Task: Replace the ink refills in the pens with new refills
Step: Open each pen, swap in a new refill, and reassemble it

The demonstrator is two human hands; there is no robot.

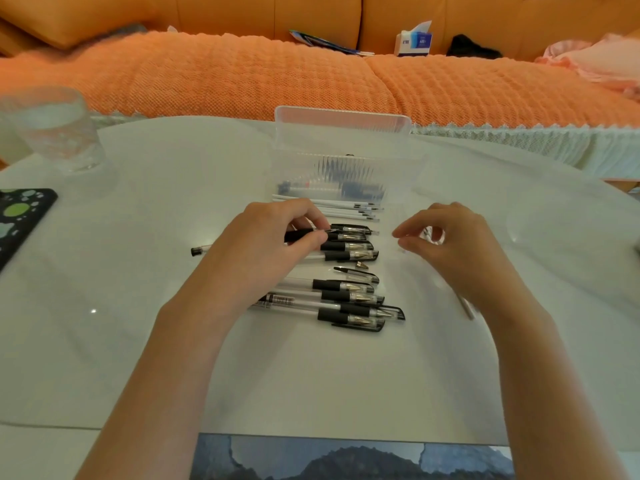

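Several clear pens (349, 299) with black grips and caps lie side by side in the middle of the white table (138, 341). My left hand (266, 240) grips one pen barrel (300, 234) by its black grip, and the pen's black end (196, 251) sticks out to the left. My right hand (450, 247) is to the right of the row, fingers curled, pinching a thin refill (467, 308) that runs back under the palm. White refills (343, 206) lie just behind the pens. A loose metal tip (362, 265) and a loose cap (360, 274) lie in the row.
A clear plastic box (332, 174) with its lid (343, 121) raised stands behind the refills. A glass of water (52, 129) is at the far left, a black patterned object (20, 216) at the left edge, a picture (346, 459) at the near edge. An orange sofa (242, 81) lies beyond.
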